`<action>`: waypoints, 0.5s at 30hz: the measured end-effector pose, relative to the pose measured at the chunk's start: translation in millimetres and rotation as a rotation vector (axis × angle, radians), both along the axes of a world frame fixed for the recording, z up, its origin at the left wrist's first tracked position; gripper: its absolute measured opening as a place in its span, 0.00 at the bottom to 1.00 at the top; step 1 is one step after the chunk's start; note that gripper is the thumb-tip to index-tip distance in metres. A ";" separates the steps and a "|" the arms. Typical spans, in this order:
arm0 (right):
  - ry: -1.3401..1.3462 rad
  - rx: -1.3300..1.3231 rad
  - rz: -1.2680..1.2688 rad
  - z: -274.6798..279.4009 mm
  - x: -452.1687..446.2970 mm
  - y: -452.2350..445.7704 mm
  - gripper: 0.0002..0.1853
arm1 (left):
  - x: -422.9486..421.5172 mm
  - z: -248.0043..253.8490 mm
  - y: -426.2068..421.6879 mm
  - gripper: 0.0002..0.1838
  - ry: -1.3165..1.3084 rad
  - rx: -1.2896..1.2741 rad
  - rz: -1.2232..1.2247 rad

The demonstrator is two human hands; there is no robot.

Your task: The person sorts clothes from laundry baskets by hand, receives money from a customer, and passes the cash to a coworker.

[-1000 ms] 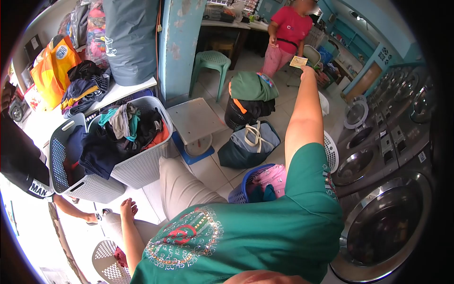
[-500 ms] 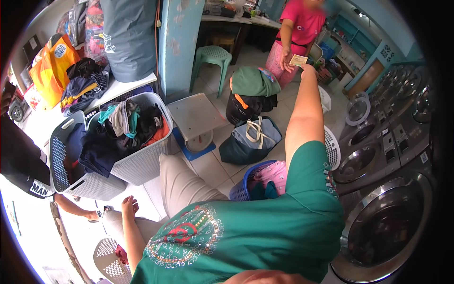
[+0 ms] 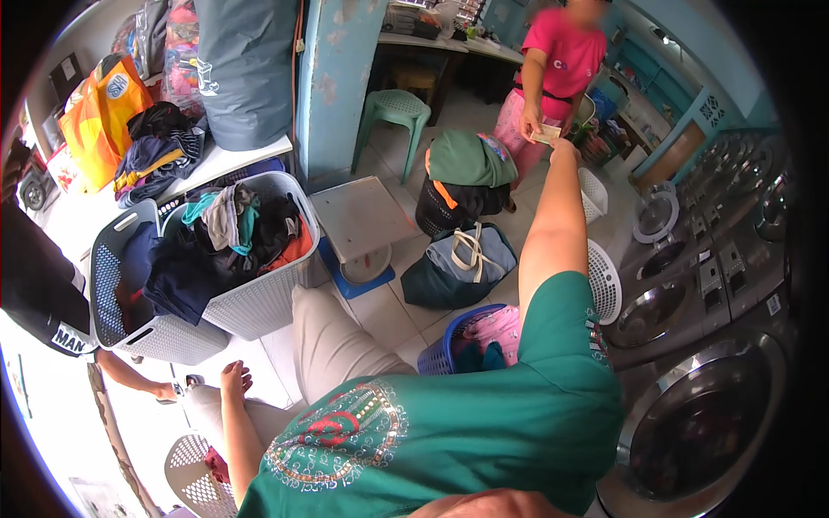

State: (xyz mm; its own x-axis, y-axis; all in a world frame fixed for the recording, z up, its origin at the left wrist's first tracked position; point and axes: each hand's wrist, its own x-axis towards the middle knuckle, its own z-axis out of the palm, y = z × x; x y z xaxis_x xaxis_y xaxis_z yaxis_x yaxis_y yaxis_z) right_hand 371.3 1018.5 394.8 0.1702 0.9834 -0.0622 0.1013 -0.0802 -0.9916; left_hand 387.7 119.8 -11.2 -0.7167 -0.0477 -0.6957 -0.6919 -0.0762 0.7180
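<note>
My right hand [image 3: 566, 153], at the end of my outstretched arm, is closed on one edge of a yellowish banknote [image 3: 546, 135]. A person in a pink shirt [image 3: 566, 53] has a hand [image 3: 530, 123] on the note's other edge. Down by my lap, my left hand [image 3: 235, 379] has its fingers loosely curled, with nothing visible in them. Nearest below my right arm are a dark bag with cream handles [image 3: 458, 269] and a blue basket [image 3: 439, 352] of pink and teal clothes.
Grey laundry baskets [image 3: 250, 302] heaped with dark clothes stand at left, beside a platform scale [image 3: 361, 216]. A black basket [image 3: 436, 216] sits under a green bundle [image 3: 466, 158]. Front-loading washers [image 3: 699, 432] line the right. A green stool [image 3: 393, 108] stands behind; another person's leg [image 3: 129, 375] shows at left.
The other person's hand has come onto the banknote, which now lies between that hand and mine. The view has shifted slightly. My left hand stays about where it was.
</note>
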 end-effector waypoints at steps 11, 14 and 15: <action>-0.191 0.119 -0.030 14.5 12.2 -80.9 0.32 | 3.7 2.3 -0.7 0.15 0.011 -0.044 -0.043; -0.340 0.342 -0.265 18.4 7.4 -152.1 0.38 | 4.0 4.1 0.8 0.15 0.015 -0.051 -0.053; -0.339 0.342 -0.270 12.0 3.4 -159.6 0.38 | 3.7 5.0 1.5 0.15 0.017 -0.050 -0.058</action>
State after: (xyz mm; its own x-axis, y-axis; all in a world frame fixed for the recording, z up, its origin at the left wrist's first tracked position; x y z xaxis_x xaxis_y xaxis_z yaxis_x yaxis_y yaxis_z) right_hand 374.8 858.9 406.8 0.3740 0.8566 0.3556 0.4399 0.1737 -0.8811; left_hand 391.3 121.3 -6.2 -0.7309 -0.0403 -0.6813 -0.6818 -0.0005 0.7315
